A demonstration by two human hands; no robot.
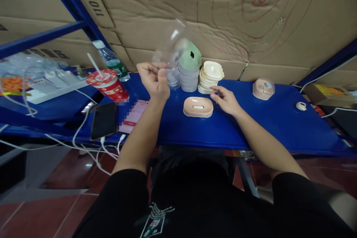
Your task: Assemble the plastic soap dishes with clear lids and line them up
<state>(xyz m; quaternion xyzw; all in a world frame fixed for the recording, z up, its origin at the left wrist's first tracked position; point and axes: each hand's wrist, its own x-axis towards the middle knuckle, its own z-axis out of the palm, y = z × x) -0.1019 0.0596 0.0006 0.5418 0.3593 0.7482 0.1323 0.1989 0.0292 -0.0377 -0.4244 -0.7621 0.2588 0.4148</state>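
Note:
My left hand (pixel 154 81) is raised with its fingers closed on a clear plastic cover (pixel 173 37), which is smeared by motion. Behind that hand stands a stack of clear plastic pieces (pixel 174 79), partly hidden. My right hand (pixel 226 99) is open, thumb and fingers apart, just beside the stack of cream plastic parts (pixel 211 74); whether a fingertip touches it, I cannot tell. Below and between both hands lies a pink oval case (pixel 198 106) with a white slot in its top. A pale translucent stack (pixel 189 81) topped by a green piece (pixel 191 56) stands behind it.
Left of me are a red paper cup (pixel 108 84) with a straw, a water bottle (pixel 115 63), a black phone (pixel 103 121), a lit phone (pixel 132 115) and white cables (pixel 80 130). A pink box with a clear cover (pixel 262 90) and a small white piece (pixel 301 106) lie right.

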